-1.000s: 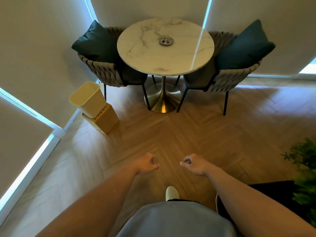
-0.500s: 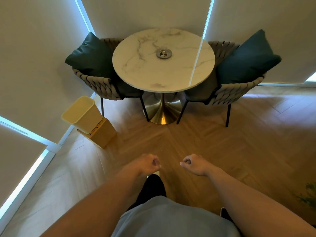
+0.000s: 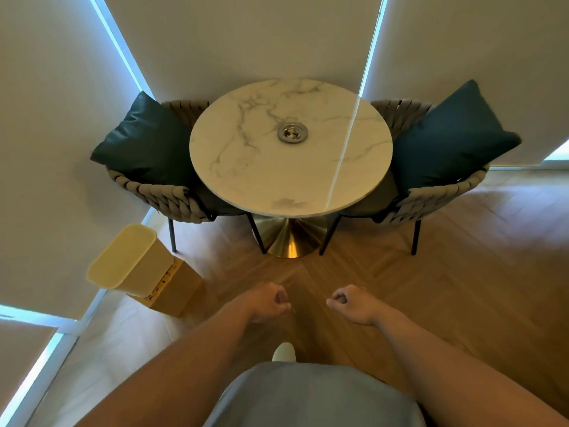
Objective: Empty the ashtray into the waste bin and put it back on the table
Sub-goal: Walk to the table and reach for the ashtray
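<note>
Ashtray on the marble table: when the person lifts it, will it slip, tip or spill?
The ashtray looks like polished metal, so probably rigid and somewhat slippery. It is low and wide, so unlikely to tip on the table, but tilting it may spill whatever lies in its shallow bowl. It appears light for its size.

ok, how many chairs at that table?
2. One chair on the left of the marble table, one chair on the right, each with a dark cushion. The tabletop hides part of both seats.
</note>
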